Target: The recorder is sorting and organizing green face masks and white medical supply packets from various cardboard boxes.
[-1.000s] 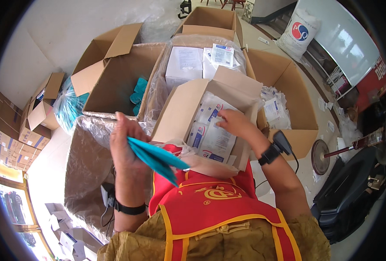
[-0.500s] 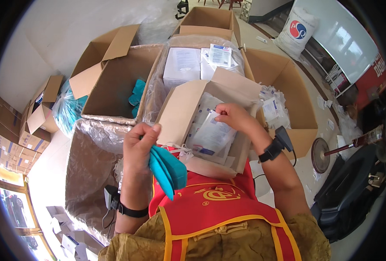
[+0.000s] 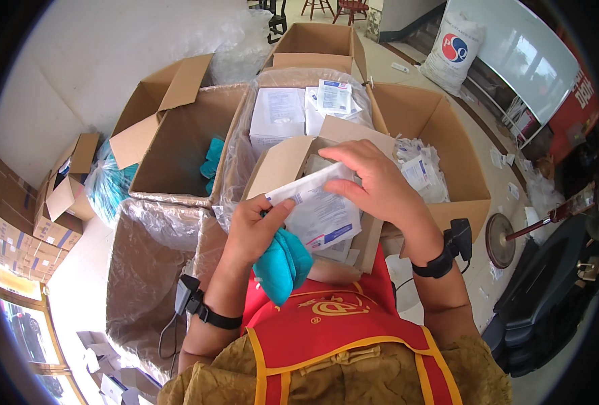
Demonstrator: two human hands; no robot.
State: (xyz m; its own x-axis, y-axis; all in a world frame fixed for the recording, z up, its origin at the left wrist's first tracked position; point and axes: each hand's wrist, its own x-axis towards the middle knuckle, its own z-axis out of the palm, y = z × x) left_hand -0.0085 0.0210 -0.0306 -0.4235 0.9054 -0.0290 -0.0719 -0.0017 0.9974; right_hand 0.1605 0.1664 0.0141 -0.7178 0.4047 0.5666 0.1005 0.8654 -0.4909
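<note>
My left hand [image 3: 253,228] grips a folded teal cloth item [image 3: 282,264] against its palm and pinches the left end of a flat white paper pouch [image 3: 319,206]. My right hand [image 3: 373,182] holds the same pouch from above at its right end. Both hands hover over a small open cardboard box [image 3: 280,169] close to my chest, which holds several more white pouches. Black bands with small devices sit on both wrists.
Several big open cardboard boxes ring the small one: one at the left [image 3: 178,145] with teal items inside, one behind [image 3: 299,101] lined with clear plastic and holding white packets, one at the right [image 3: 441,162] with clear-wrapped packets. A white sack [image 3: 451,50] stands far right.
My left hand came in from the left with the teal item and took hold of the pouch. My right hand lifted that pouch out of the small box.
</note>
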